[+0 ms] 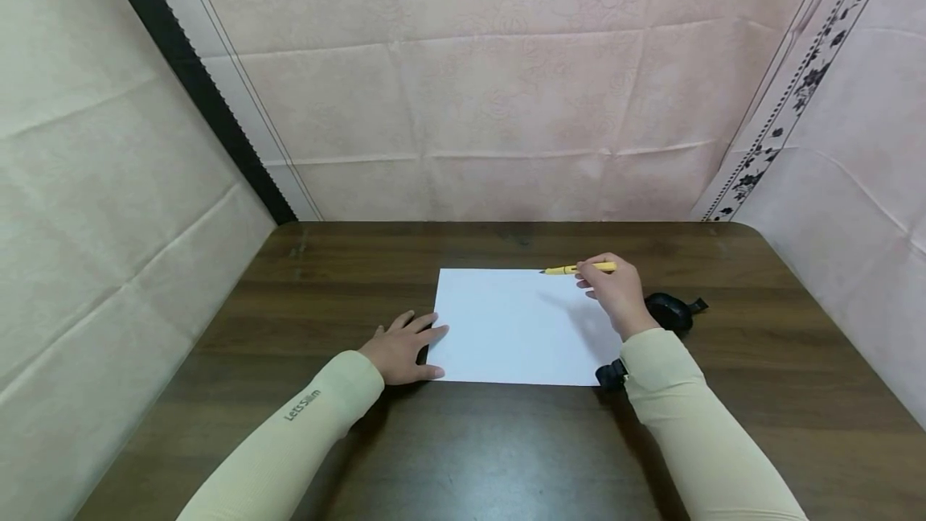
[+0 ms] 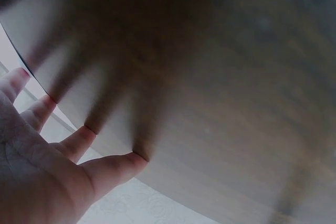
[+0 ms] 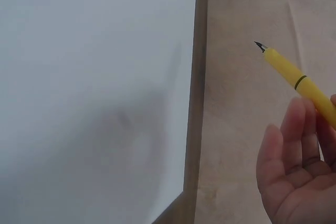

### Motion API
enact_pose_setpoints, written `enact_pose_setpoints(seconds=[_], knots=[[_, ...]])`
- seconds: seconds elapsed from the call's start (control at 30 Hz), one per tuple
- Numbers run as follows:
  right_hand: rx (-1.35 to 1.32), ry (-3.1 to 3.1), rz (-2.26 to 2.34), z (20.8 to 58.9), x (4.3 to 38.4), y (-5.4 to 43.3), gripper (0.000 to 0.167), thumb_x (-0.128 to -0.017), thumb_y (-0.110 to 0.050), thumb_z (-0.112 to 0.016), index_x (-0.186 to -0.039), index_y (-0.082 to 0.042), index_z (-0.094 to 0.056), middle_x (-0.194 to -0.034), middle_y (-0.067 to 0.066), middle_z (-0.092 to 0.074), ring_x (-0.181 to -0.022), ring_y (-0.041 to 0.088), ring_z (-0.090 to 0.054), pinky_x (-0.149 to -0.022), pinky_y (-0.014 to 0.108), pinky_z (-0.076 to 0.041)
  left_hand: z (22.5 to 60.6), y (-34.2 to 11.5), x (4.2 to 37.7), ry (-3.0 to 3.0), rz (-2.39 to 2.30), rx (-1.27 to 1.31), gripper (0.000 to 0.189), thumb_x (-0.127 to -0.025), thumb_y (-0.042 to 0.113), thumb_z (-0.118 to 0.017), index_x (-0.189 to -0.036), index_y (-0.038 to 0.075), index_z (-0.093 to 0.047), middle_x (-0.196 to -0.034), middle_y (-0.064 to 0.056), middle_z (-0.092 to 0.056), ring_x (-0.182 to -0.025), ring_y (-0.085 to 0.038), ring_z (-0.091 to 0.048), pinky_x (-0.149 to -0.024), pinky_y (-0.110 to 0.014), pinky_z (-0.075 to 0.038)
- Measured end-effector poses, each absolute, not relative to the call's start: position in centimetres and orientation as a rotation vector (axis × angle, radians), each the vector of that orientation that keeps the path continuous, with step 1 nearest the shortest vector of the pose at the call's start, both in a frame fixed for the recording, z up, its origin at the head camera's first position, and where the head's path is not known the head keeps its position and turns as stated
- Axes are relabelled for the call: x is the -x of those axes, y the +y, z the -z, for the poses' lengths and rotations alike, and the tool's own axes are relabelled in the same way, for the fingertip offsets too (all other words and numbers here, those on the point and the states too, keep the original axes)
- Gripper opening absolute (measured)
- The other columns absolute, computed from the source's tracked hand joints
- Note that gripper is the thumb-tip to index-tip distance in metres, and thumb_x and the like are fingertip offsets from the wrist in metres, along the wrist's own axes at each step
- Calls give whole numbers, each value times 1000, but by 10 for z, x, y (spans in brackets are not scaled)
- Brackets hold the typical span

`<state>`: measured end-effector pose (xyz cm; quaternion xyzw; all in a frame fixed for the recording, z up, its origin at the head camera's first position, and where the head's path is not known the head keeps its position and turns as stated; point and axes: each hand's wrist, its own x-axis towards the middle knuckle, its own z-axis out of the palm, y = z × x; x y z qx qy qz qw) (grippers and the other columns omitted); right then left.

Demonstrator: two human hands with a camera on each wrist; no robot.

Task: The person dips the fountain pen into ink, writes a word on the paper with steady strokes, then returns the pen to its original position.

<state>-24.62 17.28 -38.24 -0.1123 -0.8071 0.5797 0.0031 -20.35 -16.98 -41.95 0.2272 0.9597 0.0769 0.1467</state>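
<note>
A sheet of white paper (image 1: 517,328) lies on the brown wooden table (image 1: 347,264). My left hand (image 1: 405,350) rests with spread fingers along the paper's left edge; in the left wrist view its fingertips (image 2: 140,157) press on a surface. Between the fingers and thumb of my right hand (image 1: 616,292) is a yellow pen (image 1: 600,267), held above the far right part of the paper. The pen's dark, nib-like tip points left in the head view. In the right wrist view the pen (image 3: 286,69) shows a dark ring round its barrel, and the tip is clear of the paper.
A rounded black object (image 1: 669,312) shows beside the right wrist, and a smaller black piece (image 1: 611,375) sits at the cuff. Pale patterned cloth (image 1: 492,119) hangs behind the table and on both sides.
</note>
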Motion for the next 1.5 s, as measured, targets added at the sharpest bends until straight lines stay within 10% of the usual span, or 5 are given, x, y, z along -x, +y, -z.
enact_pose_setpoints(seconds=[1.5], knots=[[371,-2548,-1937,399,258,123,28,-95,-24,-60,-113,-2,-60,-112,17,-65,-99,26,-64,-91,39,-52,413,-167,201,2748,-225,-627,72,-89,51,-63,-151,26,-36,-159,-2,-25,-145,-39,-17,-102,-71,-24]])
